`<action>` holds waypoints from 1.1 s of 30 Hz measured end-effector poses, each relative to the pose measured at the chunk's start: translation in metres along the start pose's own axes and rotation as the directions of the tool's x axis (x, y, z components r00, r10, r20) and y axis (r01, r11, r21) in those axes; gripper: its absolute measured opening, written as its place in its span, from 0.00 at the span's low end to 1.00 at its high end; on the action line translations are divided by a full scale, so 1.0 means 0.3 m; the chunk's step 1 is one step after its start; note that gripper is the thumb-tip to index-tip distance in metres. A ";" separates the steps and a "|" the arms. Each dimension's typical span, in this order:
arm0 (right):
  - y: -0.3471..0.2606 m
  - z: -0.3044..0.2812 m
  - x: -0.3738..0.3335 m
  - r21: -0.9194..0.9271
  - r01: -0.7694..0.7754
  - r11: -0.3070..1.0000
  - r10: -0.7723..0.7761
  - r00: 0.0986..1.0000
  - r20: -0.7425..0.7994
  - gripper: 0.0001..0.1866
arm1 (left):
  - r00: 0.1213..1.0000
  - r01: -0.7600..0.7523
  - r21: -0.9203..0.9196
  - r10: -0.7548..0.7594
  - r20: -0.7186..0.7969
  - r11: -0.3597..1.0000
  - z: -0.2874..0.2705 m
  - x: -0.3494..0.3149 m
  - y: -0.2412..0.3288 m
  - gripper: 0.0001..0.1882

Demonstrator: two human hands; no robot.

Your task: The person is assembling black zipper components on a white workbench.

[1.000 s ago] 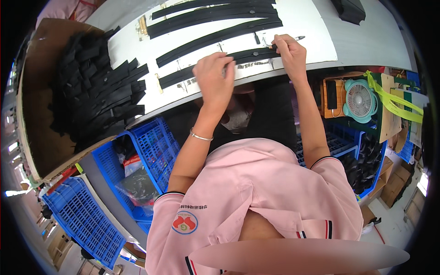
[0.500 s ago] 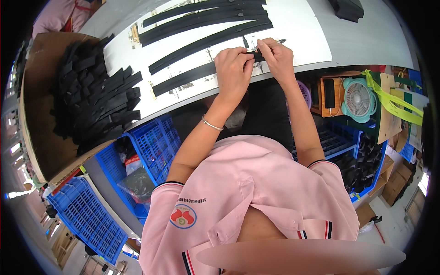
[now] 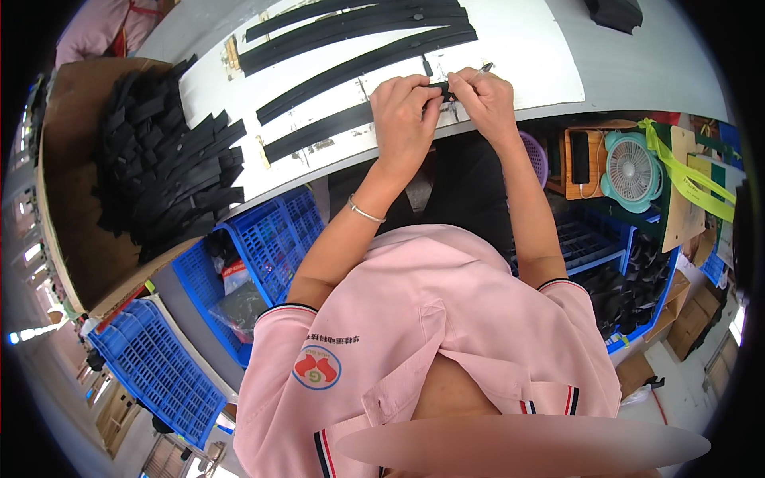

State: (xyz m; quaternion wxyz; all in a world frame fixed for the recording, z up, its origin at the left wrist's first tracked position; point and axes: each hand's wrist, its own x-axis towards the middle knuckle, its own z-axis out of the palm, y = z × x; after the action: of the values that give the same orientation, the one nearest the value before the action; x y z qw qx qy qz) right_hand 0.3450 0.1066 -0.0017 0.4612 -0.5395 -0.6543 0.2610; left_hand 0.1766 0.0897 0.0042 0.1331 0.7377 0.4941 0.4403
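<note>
On the white board (image 3: 542,68) lies a flat black fabric strip (image 3: 327,133), nearest to me among several laid side by side. My left hand (image 3: 405,115) is closed, its thumb and fingertips pinching the strip near its right end. Just to the right, my right hand (image 3: 484,107) is also closed, its fingertips at the strip's end. A slim pen-like tool (image 3: 485,69) pokes out from between its fingers, the lower part hidden by the hand. Three more black strips (image 3: 358,72) lie beyond, partly held in marks on the board.
A cardboard box (image 3: 68,103) heaped with black strips (image 3: 167,159) stands at the left. Blue plastic crates (image 3: 159,370) are below. To the right sit a turquoise fan (image 3: 633,169), a phone (image 3: 580,158) and a purple basket (image 3: 535,159). A black bundle (image 3: 615,14) lies far right.
The pen-like tool in my right hand has tipped more upright, and that hand has turned slightly. My left hand stays on the strip. The whole view has shifted a little.
</note>
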 end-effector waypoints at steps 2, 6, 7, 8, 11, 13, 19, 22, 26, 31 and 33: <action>-0.013 0.010 0.010 -0.043 0.073 0.996 -0.074 0.997 -0.018 0.12 | 1.000 0.009 -0.001 -0.009 0.017 1.000 -0.007 -0.002 -0.003 0.07; -0.019 -0.002 0.004 -0.020 0.074 0.997 -0.073 0.996 0.051 0.12 | 0.999 0.038 0.024 -0.039 0.008 0.999 -0.031 -0.023 0.007 0.11; -0.025 -0.004 -0.005 0.119 -0.048 0.992 0.048 0.999 0.007 0.12 | 0.998 0.045 0.126 -0.051 0.044 0.991 -0.044 -0.041 0.017 0.16; -0.030 -0.005 -0.015 0.262 -0.165 0.951 0.176 0.984 -0.016 0.11 | 0.991 0.038 0.184 -0.060 0.118 0.982 -0.065 -0.061 0.007 0.20; -0.020 -0.023 -0.030 0.229 -0.151 0.962 0.171 0.982 -0.074 0.11 | 0.982 0.122 0.210 -0.149 0.119 0.970 -0.072 -0.061 -0.018 0.24; -0.014 -0.014 -0.037 0.279 -0.139 0.950 0.181 0.975 -0.130 0.11 | 0.974 0.070 0.241 -0.118 0.191 0.968 -0.059 -0.011 -0.062 0.27; -0.021 -0.008 -0.025 0.230 -0.162 0.960 0.196 0.972 -0.133 0.11 | 0.990 0.056 0.120 -0.070 0.119 0.991 -0.017 0.200 -0.240 0.26; -0.009 -0.001 -0.027 0.212 -0.172 0.962 0.201 0.972 -0.125 0.11 | 0.994 0.081 0.022 -0.083 0.073 0.996 -0.085 0.175 -0.254 0.26; -0.022 -0.001 -0.025 0.219 -0.172 0.961 0.205 0.969 -0.140 0.10 | 0.986 0.095 0.292 -0.129 0.102 0.952 -0.319 0.034 -0.302 0.35; -0.033 -0.008 -0.022 0.231 -0.177 0.957 0.212 0.968 -0.136 0.10 | 0.971 0.142 0.702 -0.234 0.037 0.698 -0.628 -0.097 -0.448 0.28; -0.037 -0.002 -0.018 0.257 -0.169 0.952 0.212 0.966 -0.150 0.09 | 0.965 0.185 0.760 -0.260 -0.022 0.623 -0.698 -0.115 -0.505 0.20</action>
State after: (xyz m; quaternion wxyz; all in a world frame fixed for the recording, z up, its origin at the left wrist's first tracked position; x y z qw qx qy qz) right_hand 0.3403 0.0983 0.0060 0.5521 -0.5608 -0.5191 0.3336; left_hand -0.0840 0.0825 0.0115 -0.1103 0.6778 0.7131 0.1411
